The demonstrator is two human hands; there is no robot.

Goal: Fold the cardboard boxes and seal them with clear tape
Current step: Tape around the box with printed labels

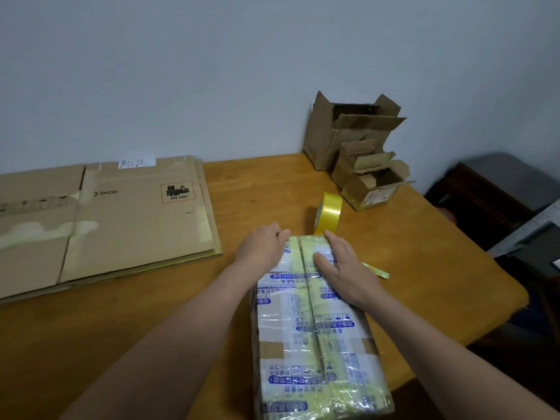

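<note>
Presses right hand flat on top of the taped box, fingers straight, just right of the centre seam. Curls left hand over the far left corner, gripping it. Taped box at lower centre of the frame, lengthwise on the wooden table. Just beyond its far end, a yellowish tape roll on edge. At left, flattened cardboard; at upper right, two open boxes; beside the right hand, a loose tape strip.

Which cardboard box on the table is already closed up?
The tape-covered box under the left hand and right hand; the tall box and small box by the wall stand open, the PICO cartons lie flat.
</note>
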